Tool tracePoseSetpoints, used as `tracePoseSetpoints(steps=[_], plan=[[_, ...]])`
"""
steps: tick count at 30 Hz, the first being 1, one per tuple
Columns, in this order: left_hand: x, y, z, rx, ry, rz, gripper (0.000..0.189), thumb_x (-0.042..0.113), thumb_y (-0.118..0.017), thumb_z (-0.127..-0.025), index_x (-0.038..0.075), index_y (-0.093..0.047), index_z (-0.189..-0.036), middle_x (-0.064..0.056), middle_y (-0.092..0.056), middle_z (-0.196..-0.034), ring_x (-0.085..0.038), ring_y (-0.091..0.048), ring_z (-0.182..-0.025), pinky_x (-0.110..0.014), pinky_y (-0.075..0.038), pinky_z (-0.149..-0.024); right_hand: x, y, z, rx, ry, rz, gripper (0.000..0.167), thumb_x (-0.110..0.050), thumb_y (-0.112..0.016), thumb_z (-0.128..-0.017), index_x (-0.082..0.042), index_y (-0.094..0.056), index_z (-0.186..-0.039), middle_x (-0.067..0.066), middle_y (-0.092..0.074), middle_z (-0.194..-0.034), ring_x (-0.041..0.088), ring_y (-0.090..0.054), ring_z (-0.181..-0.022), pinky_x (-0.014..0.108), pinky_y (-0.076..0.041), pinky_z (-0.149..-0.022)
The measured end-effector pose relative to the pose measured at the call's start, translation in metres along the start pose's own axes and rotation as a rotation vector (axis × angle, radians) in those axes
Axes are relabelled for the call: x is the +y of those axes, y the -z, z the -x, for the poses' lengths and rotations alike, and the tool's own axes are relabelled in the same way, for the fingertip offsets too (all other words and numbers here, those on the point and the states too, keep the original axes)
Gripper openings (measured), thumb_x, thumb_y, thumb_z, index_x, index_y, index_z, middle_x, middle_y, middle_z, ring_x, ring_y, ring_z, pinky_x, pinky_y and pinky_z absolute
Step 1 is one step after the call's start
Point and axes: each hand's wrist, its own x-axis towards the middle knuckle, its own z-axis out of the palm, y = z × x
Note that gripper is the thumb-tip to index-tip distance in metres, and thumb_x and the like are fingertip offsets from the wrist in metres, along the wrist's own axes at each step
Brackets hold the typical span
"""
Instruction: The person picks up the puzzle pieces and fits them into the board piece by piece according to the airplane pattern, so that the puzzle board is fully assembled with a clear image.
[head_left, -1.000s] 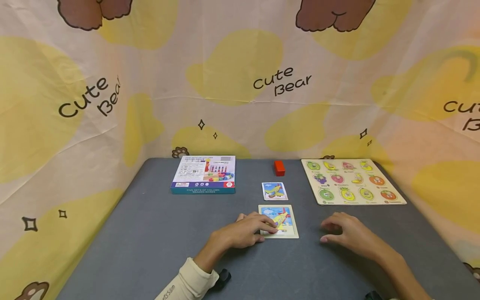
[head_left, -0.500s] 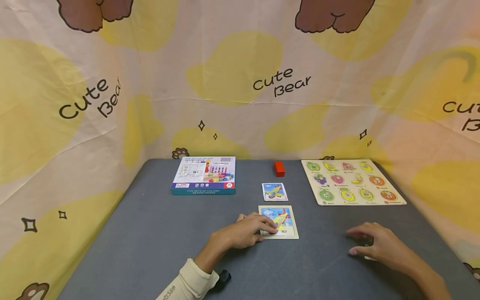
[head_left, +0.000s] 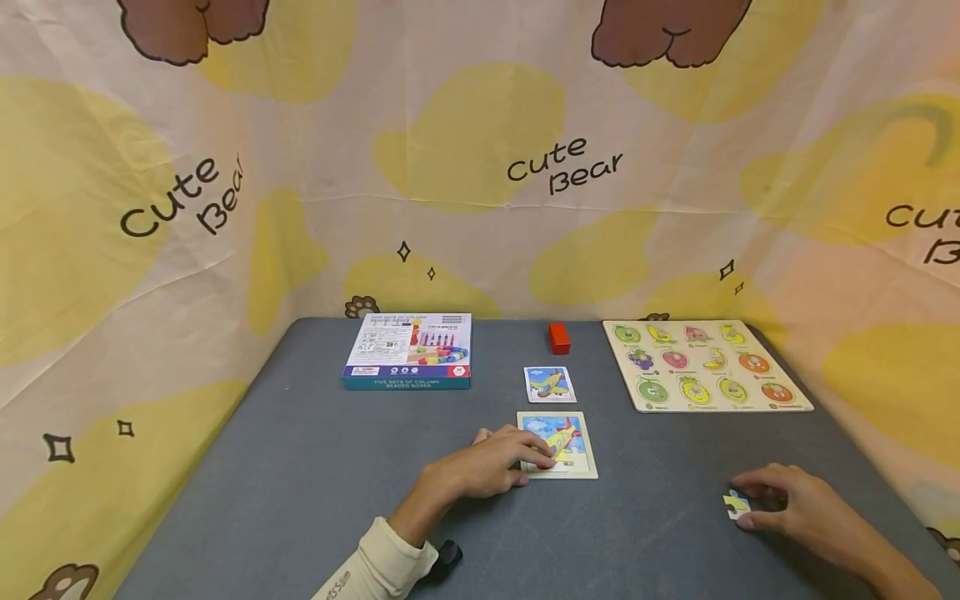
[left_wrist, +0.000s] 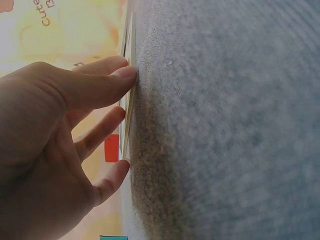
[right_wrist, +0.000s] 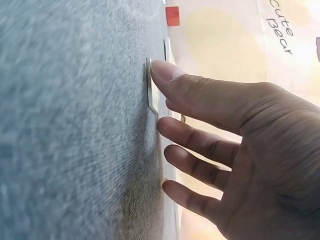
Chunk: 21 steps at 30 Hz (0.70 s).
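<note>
My left hand (head_left: 491, 462) rests on the left side of a small jigsaw puzzle board (head_left: 587, 465) with a yellow airplane picture. Its fingers lie over the board, and in the left wrist view the thumb touches the board's edge (left_wrist: 131, 100). Part of the picture is hidden under these fingers. Off to the right, my right hand (head_left: 806, 510) pinches a yellow-and-blue puzzle piece (head_left: 738, 505) between thumb and index finger, close over the table. Seen from the right wrist, the thumb tip is at the piece's edge (right_wrist: 154, 102) and the other fingers are spread.
A picture card (head_left: 549, 384) with the same airplane lies just beyond the board. Farther back are a red block (head_left: 558, 338), a boxed bead set (head_left: 407, 354) at left, and a fruit board (head_left: 712, 367) at right. A printed cloth (head_left: 457, 167) hangs around the grey table (head_left: 337, 450).
My right hand has moved right and toward me, away from the puzzle board, and is now at the puzzle piece, which has come into view. My left hand has stayed in place.
</note>
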Motion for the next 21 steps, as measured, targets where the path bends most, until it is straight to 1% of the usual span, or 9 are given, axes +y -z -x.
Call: tracePoseSetpoints(steps=[3,7,10,15,21], plan=[[-0.0003,0.0000,0.0000,-0.001,0.000,0.001,0.041,0.009,-0.070,-0.101,0.025,-0.073,-0.138,0.016,-0.062,-0.146,-0.010,-0.049,-0.133,-0.033,-0.030,-0.090,0.0043,-0.0002,0.0021,0.014,0.020,0.011,0.035,-0.021,-0.098,-0.070,-0.012,-0.081,-0.099,-0.020,-0.065,-0.087,-0.007,-0.052,-0.080,0.025,-0.045,-0.069],[-0.0008,-0.0003,0.0002,-0.005,0.001,-0.007,0.041,0.010,-0.071,-0.101,0.026,-0.073,-0.139,0.016,-0.061,-0.146,-0.010,-0.049,-0.134,-0.032,-0.029,-0.090,0.0082,-0.0029,0.0046,0.055,0.094,0.008,0.032,-0.017,-0.098,-0.067,-0.013,-0.082,-0.095,-0.024,-0.063,-0.085,-0.006,-0.050,-0.078,0.023,-0.041,-0.067],[-0.0013,-0.0004,0.0004,-0.009,0.004,-0.013,0.041,0.012,-0.072,-0.100,0.026,-0.073,-0.139,0.017,-0.061,-0.146,-0.009,-0.049,-0.134,-0.031,-0.029,-0.090,0.0094,-0.0047,0.0053,0.074,0.136,0.001,0.032,-0.015,-0.098,-0.067,-0.016,-0.082,-0.094,-0.024,-0.062,-0.084,-0.006,-0.050,-0.077,0.022,-0.039,-0.067],[-0.0018,-0.0003,-0.0003,-0.017,0.011,-0.015,0.041,0.013,-0.072,-0.101,0.027,-0.072,-0.140,0.018,-0.060,-0.147,-0.008,-0.048,-0.134,-0.031,-0.029,-0.091,0.0099,-0.0061,0.0046,0.083,0.160,0.015,0.033,-0.016,-0.098,-0.066,-0.019,-0.082,-0.095,-0.026,-0.058,-0.082,-0.005,-0.049,-0.076,0.023,-0.038,-0.066],[-0.0019,0.0000,-0.0008,-0.019,0.017,-0.014,0.041,0.014,-0.071,-0.101,0.028,-0.072,-0.141,0.019,-0.059,-0.147,-0.008,-0.048,-0.134,-0.031,-0.029,-0.091,0.0086,-0.0071,0.0042,0.093,0.163,0.027,0.035,-0.017,-0.098,-0.066,-0.017,-0.081,-0.096,-0.026,-0.056,-0.082,-0.005,-0.048,-0.076,0.024,-0.038,-0.065]])
